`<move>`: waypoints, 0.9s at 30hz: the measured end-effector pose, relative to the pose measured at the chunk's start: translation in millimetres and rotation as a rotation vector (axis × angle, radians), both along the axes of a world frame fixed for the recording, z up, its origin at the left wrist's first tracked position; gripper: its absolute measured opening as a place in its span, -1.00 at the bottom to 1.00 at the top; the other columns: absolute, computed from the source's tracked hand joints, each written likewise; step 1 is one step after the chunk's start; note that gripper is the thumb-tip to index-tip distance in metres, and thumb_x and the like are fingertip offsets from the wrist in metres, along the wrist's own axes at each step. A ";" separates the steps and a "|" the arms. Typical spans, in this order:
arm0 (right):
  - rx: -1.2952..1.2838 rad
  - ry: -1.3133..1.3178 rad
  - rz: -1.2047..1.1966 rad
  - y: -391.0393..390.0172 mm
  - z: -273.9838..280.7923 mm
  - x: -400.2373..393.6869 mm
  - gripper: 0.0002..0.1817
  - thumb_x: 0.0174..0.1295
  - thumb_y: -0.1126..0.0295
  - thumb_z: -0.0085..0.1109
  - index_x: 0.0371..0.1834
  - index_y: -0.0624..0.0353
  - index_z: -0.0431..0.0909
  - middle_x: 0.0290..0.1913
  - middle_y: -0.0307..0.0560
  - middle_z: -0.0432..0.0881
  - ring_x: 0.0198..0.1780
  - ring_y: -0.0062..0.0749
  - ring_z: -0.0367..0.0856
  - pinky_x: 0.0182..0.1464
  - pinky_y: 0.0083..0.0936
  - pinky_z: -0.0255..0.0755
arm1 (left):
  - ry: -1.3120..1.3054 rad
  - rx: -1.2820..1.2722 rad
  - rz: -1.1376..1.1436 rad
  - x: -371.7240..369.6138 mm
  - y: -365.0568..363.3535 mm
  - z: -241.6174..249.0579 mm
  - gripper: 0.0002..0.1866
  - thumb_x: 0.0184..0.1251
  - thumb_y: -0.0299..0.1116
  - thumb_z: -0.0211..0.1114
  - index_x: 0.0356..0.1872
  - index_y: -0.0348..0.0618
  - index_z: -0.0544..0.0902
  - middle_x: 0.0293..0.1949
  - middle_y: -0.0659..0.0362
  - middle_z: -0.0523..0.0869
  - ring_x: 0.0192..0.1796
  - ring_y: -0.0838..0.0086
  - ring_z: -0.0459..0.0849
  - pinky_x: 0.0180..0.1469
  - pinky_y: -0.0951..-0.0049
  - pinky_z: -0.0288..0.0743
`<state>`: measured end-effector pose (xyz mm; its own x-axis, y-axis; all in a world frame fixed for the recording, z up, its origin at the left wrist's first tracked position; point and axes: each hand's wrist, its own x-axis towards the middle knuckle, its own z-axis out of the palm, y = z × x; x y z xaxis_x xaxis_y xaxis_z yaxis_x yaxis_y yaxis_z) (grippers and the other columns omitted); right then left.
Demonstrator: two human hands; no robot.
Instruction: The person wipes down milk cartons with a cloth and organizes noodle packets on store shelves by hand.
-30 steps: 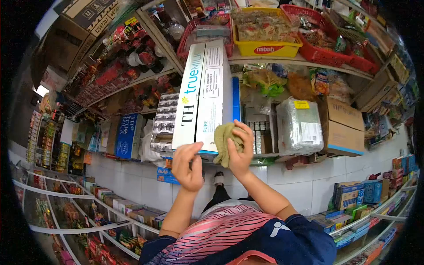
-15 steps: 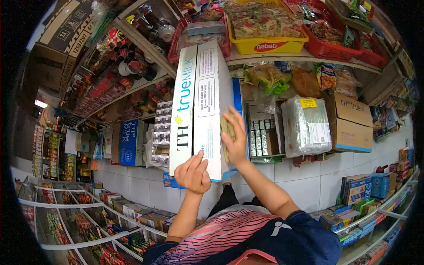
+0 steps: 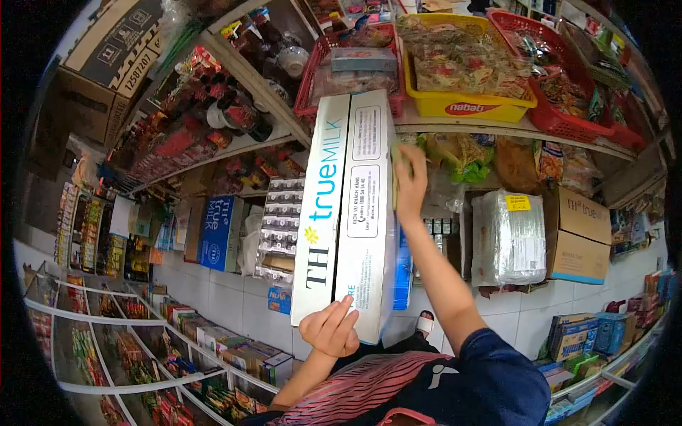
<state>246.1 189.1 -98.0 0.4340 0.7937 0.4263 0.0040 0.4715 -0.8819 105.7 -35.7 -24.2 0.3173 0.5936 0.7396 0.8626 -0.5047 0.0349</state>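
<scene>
A long white TH true MILK carton (image 3: 366,270) is tilted up in front of me, its far end close to the red basket. My left hand (image 3: 329,328) is closed on its near end, fingers lying over the edge of the labelled face. On the carton's right side, my right hand (image 3: 410,177) presses a folded yellowish cloth (image 3: 396,157) near the far end. Motion blurs that hand slightly, and the carton hides part of the cloth.
A yellow nabati tray (image 3: 469,108) and a red basket (image 3: 312,92) stand on the shelf ahead. Below are small packed cartons (image 3: 279,227), a plastic-wrapped pack (image 3: 508,238) and a brown box (image 3: 579,234). Goods racks (image 3: 142,323) curve behind me.
My right hand has slid with the cloth along the carton's side from the near part to the far part. The carton sits lower and farther right in view, and the view itself has shifted.
</scene>
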 end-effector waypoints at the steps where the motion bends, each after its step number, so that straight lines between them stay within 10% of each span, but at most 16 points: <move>1: 0.066 -0.001 -0.004 19.0 14.8 1.2 -0.71 0.14 0.41 -0.01 -0.09 0.29 0.46 0.01 0.03 0.39 0.07 -0.19 0.33 0.16 -0.40 0.15 | -0.005 0.006 -0.011 -0.6 0.0 -0.7 -0.71 0.19 -0.24 -0.10 -0.48 -0.08 0.60 -0.31 0.14 0.69 -0.35 0.39 0.58 -0.32 0.47 0.32; 6: -0.089 0.291 0.134 75.8 15.7 2.1 -0.67 0.15 0.40 -0.02 -0.03 0.30 0.42 0.03 0.06 0.40 0.09 -0.11 0.33 0.19 -0.39 0.11 | 0.005 0.041 -0.028 0.7 1.6 0.9 -0.71 0.19 -0.25 -0.10 -0.49 -0.07 0.60 -0.31 0.14 0.69 -0.35 0.40 0.58 -0.33 0.48 0.30; 8: -0.249 -0.064 -0.052 80.4 -56.8 0.4 -0.67 0.18 0.37 -0.03 -0.02 0.29 0.43 0.05 0.16 0.39 0.10 -0.09 0.33 0.19 -0.32 0.12 | -0.021 0.037 -0.019 0.8 1.7 -0.8 -0.72 0.18 -0.26 -0.09 -0.51 -0.06 0.60 -0.30 0.17 0.69 -0.35 0.41 0.58 -0.32 0.48 0.30; 13: -0.415 -0.096 -0.044 -47.5 -131.8 -5.8 -0.80 0.19 0.40 -0.04 -0.21 0.31 0.45 -0.24 0.03 0.42 -0.09 -0.24 0.39 -0.01 -0.46 0.23 | -0.006 0.077 -0.010 -2.5 1.1 -5.5 -0.72 0.18 -0.24 -0.10 -0.46 0.03 0.63 -0.29 0.24 0.70 -0.32 0.50 0.58 -0.31 0.52 0.28; 18: -0.291 0.134 0.072 -132.6 -21.1 -7.6 -0.78 0.17 0.45 -0.08 -0.18 0.31 0.46 -0.15 0.04 0.45 0.01 -0.19 0.37 0.10 -0.44 0.18 | -0.051 0.107 -0.041 -0.5 4.5 -7.1 -0.75 0.15 -0.30 -0.07 -0.46 -0.07 0.61 -0.29 0.16 0.69 -0.34 0.40 0.58 -0.23 0.47 0.28; 23: 0.448 -0.681 0.409 -171.0 86.1 4.7 -0.74 -0.09 0.63 0.04 -0.25 0.26 0.48 -0.11 0.09 0.41 -0.03 -0.01 0.38 0.05 -0.30 0.29 | -0.224 0.195 0.017 -1.2 1.4 -16.6 -0.85 0.04 -0.35 0.08 -0.35 -0.08 0.53 -0.32 0.21 0.65 -0.35 0.38 0.57 -0.27 0.37 0.31; 27: 0.409 -0.888 0.605 -150.3 99.3 9.8 -0.81 -0.16 0.62 0.07 -0.40 0.23 0.45 -0.23 0.02 0.47 -0.10 -0.05 0.41 -0.04 -0.31 0.31 | -0.218 0.143 0.075 4.6 -5.4 -8.4 -0.84 0.01 -0.33 0.11 -0.36 -0.10 0.53 -0.34 0.21 0.60 -0.28 0.35 0.53 -0.20 0.30 0.26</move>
